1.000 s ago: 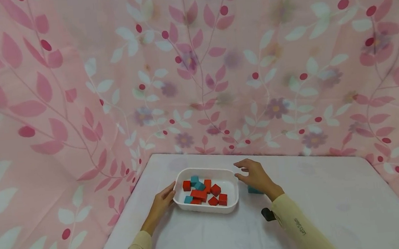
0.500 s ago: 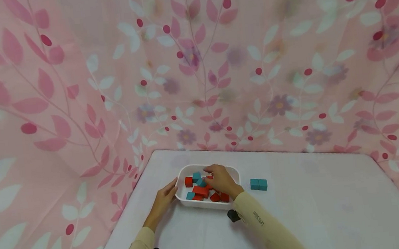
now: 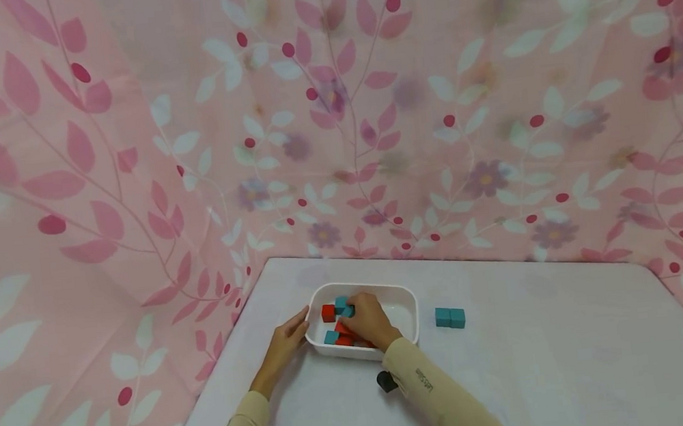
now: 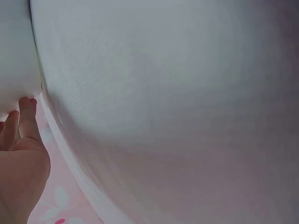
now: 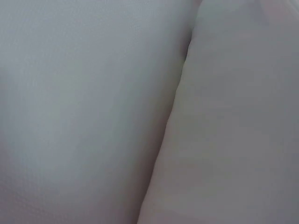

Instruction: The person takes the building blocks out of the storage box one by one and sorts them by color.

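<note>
A white tray (image 3: 400, 294) holds red blocks (image 3: 328, 313) and teal blocks (image 3: 331, 337). From above, my right hand (image 3: 369, 320) reaches into it and pinches a teal block (image 3: 347, 312) between thumb and fingers. Part of the pile is hidden under this hand. My left hand (image 3: 287, 341) touches the tray's left end with fairly straight fingers. In the left wrist view, that hand's fingertips (image 4: 27, 100) rest against the tray's outer wall (image 4: 18, 65). The right wrist view shows only sleeve and white cloth.
Two teal blocks (image 3: 450, 317) sit side by side on the white-covered table (image 3: 552, 350), right of the tray. Behind and to the left hangs a pink floral curtain (image 3: 334, 138). Black wrist devices (image 3: 387, 381) protrude below both sleeves.
My right hand has moved left from beside the two teal blocks into the tray and closed on a teal block there. The left hand stays at the tray's end.
</note>
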Action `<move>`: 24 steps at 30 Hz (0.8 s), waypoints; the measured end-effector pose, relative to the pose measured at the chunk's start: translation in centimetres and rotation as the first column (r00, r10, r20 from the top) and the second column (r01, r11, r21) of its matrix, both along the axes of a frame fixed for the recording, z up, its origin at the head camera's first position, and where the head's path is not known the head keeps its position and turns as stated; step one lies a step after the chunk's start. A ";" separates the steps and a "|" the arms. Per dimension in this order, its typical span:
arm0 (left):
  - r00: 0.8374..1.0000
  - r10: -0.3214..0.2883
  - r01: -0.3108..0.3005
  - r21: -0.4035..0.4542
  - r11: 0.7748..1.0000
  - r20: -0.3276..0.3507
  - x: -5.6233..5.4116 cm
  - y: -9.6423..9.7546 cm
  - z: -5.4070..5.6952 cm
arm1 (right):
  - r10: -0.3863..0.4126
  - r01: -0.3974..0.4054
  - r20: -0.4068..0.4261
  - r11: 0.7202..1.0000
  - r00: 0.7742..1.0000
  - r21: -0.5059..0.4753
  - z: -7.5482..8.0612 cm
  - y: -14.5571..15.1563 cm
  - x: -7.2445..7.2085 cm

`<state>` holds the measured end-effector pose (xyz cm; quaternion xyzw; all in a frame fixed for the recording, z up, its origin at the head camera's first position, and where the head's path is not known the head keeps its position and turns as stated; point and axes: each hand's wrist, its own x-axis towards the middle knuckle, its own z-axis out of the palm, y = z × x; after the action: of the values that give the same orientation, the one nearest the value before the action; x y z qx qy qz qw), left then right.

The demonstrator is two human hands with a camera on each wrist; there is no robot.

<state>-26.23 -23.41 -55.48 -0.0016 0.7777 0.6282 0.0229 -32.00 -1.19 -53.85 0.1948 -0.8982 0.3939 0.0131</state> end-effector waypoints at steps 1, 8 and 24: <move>1.000 -0.004 0.004 0.001 1.000 -0.001 0.0 0.0 -0.1 | -0.005 0.005 0.013 1.000 1.000 0.005 0.0 0.0 0.1; 1.000 -0.011 0.011 -0.009 1.000 -0.001 0.2 0.0 -0.2 | 0.024 -0.025 0.023 0.999 0.999 0.040 0.4 0.7 0.5; 1.000 -0.008 0.008 -0.016 1.000 -0.011 0.1 -0.2 -0.1 | 0.213 -0.210 -0.071 0.977 0.975 0.039 4.1 7.1 1.0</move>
<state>-26.14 -23.56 -55.61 0.0049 0.7829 0.6218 0.0212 -31.00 5.90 -49.73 0.3040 -0.8774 0.3712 0.0015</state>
